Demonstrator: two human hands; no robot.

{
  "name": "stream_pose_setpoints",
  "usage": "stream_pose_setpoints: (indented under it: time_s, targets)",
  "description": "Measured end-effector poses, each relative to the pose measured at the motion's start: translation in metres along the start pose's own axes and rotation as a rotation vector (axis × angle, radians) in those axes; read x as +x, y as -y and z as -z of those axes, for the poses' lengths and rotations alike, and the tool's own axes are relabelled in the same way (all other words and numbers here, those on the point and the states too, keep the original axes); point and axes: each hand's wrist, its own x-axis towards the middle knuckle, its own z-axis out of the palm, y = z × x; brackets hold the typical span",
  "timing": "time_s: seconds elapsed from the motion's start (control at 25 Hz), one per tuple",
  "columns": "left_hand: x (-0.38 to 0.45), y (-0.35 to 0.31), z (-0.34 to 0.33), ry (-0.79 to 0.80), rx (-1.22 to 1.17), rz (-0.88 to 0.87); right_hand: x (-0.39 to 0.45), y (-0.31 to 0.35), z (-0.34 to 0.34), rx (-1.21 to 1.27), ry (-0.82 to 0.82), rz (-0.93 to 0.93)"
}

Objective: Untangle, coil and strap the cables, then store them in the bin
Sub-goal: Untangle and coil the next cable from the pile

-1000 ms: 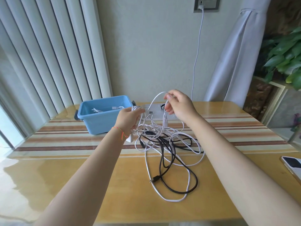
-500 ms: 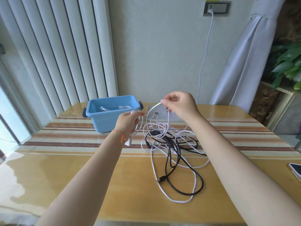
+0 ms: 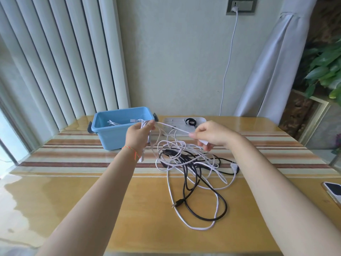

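One view only, the head camera, riding high on the person and looking forward and down across the surface (image 3: 77, 209). Both forearms reach in from the bottom corners, so the lens sits close behind the left hand (image 3: 139, 134) and right hand (image 3: 212, 134), which meet near the frame's centre. The wide angle bends the blinds (image 3: 55, 61) at left and takes in the far wall (image 3: 175, 52) up to the socket (image 3: 241, 6). The curtain (image 3: 273, 61) fills the right side.
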Motion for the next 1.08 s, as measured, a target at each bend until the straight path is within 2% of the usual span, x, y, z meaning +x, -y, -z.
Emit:
stream_pose_setpoints:
  time_s: [0.04,0.16,0.28,0.36,0.44,0.52,0.56,0.6,0.64,0.76,0.84,0.88,0.96,1.08]
  targets:
    - [0.001,0.002,0.002,0.01,0.006,0.019,-0.002,-0.002,0.004,0.062,-0.045,0.011]
    - [-0.002,0.007,0.002,0.053,0.009,0.061,0.004,0.003,0.006,0.195,-0.315,0.126]
    - [-0.008,0.006,0.011,0.047,-0.068,0.117,0.011,0.018,-0.002,0.441,-0.387,0.21]
    - [-0.007,0.004,0.025,0.013,-0.115,0.138,0.007,0.027,-0.005,0.423,-0.251,0.226]
    - [-0.007,0.0,0.038,0.021,-0.126,0.124,-0.002,0.04,-0.009,0.286,0.127,0.216]
    - [-0.007,-0.008,0.044,0.083,-0.136,0.073,-0.013,0.056,-0.018,-0.06,0.481,0.125]
    - [-0.007,-0.013,0.045,0.118,-0.155,0.042,-0.013,0.063,-0.025,-0.231,0.535,0.071]
    - [-0.007,-0.018,0.045,0.151,-0.179,0.014,-0.012,0.069,-0.033,-0.325,0.505,0.031]
    - [-0.008,-0.023,0.045,0.181,-0.2,-0.008,-0.007,0.071,-0.04,-0.34,0.401,0.017]
    - [-0.015,-0.035,0.04,0.302,-0.215,-0.018,0.011,0.061,-0.056,-0.232,-0.038,0.148]
    - [-0.021,-0.041,0.032,0.371,-0.163,-0.016,0.017,0.052,-0.064,-0.131,-0.08,0.226]
    - [-0.022,-0.041,0.027,0.355,-0.125,-0.032,0.019,0.048,-0.066,-0.08,-0.108,0.234]
    - [-0.019,-0.04,0.024,0.16,-0.092,-0.077,0.023,0.039,-0.063,-0.076,-0.263,0.193]
    - [-0.01,-0.029,0.029,-0.172,-0.323,-0.038,0.026,0.018,-0.041,-0.312,-0.497,0.086]
